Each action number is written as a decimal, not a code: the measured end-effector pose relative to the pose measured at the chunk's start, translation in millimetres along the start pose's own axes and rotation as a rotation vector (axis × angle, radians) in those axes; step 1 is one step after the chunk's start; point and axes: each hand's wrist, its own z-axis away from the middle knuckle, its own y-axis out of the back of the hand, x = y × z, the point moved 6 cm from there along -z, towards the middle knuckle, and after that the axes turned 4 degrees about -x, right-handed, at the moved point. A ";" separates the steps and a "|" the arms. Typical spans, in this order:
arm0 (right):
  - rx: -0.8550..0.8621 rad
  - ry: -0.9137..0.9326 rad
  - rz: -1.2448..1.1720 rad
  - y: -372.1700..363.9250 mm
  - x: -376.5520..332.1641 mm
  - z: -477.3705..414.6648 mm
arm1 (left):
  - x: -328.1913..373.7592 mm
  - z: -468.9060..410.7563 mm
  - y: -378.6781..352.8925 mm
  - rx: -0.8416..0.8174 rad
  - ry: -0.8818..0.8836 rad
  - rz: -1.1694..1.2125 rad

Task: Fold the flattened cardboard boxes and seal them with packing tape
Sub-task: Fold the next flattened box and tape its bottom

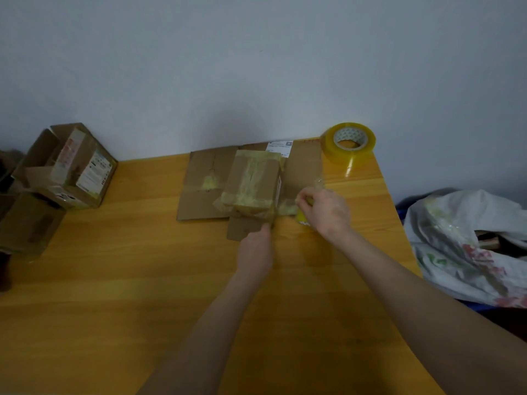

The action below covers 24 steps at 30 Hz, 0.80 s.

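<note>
We see through a single wide-angle camera worn on the head, facing forward and down, close over the wooden table [114, 295], left hand [255, 249] and right hand [325, 209] on outstretched arms near mid-frame, grey wall [256, 67] filling the upper frame

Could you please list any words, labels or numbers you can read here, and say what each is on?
Nothing is legible.
White label with a square code on the flattened cardboard: too blurred.
Printed panel on the left box: too blurred.
Pattern inside the tape roll: too small.
Print on the plastic bag: blurred.
</note>
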 end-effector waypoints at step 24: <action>0.130 -0.058 -0.532 36.1 43.6 37.7 | 66.8 -19.8 53.7 0.253 -0.221 0.646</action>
